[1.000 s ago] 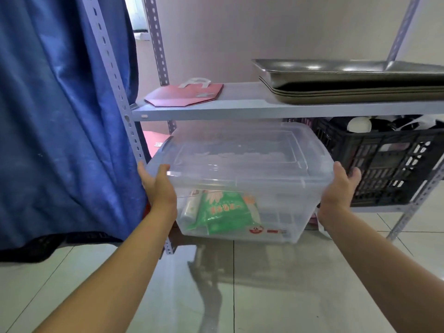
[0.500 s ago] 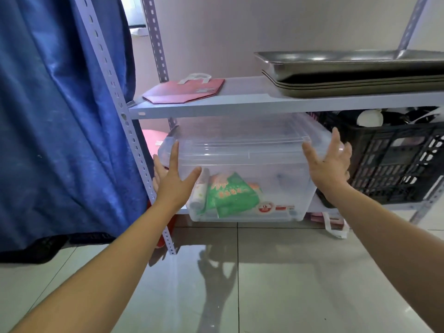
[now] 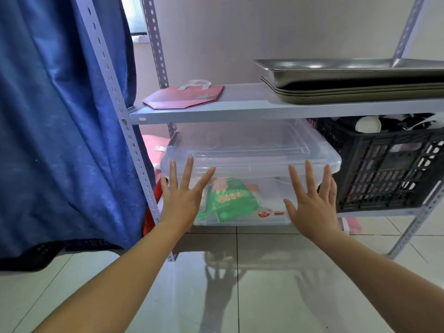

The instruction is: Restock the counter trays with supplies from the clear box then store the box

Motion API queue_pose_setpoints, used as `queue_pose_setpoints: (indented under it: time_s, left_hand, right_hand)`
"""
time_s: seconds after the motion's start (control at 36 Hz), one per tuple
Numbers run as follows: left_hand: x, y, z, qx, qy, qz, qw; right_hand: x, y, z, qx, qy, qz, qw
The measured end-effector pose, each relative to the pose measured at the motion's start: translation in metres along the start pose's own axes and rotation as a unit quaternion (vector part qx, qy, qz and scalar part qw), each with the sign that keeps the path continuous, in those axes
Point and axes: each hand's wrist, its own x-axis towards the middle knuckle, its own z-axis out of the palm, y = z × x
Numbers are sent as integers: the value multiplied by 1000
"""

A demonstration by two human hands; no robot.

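Note:
The clear plastic box (image 3: 249, 155) with its lid on rests on the lower shelf of a grey metal rack, its front facing me. Inside it lies a green packet (image 3: 231, 200) with other small supplies. My left hand (image 3: 182, 198) is flat against the box's front at the left, fingers spread. My right hand (image 3: 312, 200) is flat against the front at the right, fingers spread too. Neither hand grips anything.
A black plastic crate (image 3: 389, 167) stands right of the box on the same shelf. Stacked metal trays (image 3: 350, 80) and a red paper bag (image 3: 185, 98) lie on the shelf above (image 3: 240, 109). A blue curtain (image 3: 60, 121) hangs at the left. Tiled floor lies below.
The box went from being carried at its sides to resting on the lower shelf. Both hands let go of the sides and now press flat on its front.

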Motion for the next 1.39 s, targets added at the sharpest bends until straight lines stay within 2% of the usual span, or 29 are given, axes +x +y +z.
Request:
queue_pose_setpoints:
  time_s: [0.14, 0.31, 0.42, 0.53, 0.72, 0.92, 1.19, 1.25, 1.31, 1.39]
  left_hand:
    - [29, -12, -6, -79, 9, -64, 995]
    - [60, -23, -12, -128, 13, -87, 988]
    - [62, -25, -4, -131, 0, -78, 988]
    - [60, -24, 9, -152, -13, -112, 982]
    - [70, -24, 25, -30, -57, -115, 991]
    - [90, -32, 31, -28, -103, -131, 986]
    - [88, -32, 42, -10, -76, -113, 991]
    - [90, -32, 36, -4, -107, -119, 987]
    - [97, -32, 17, 7, -179, -125, 976]
    - [99, -21, -23, -27, -257, -133, 957]
  right_hand:
    - [34, -5, -14, 65, -15, 29, 997]
    - [79, 2, -25, 105, -20, 42, 993]
    - [79, 0, -15, 42, -62, 57, 996]
    - [76, -1, -4, -19, -127, 44, 991]
    - [95, -1, -6, -3, -191, 47, 980]
    - [110, -10, -6, 12, -231, 52, 972]
    - [114, -3, 0, 7, -252, 47, 966]
    - [117, -4, -8, 2, -257, 47, 965]
    - [118, -3, -26, -12, -269, 55, 961]
    - [98, 3, -57, -19, -255, 107, 961]
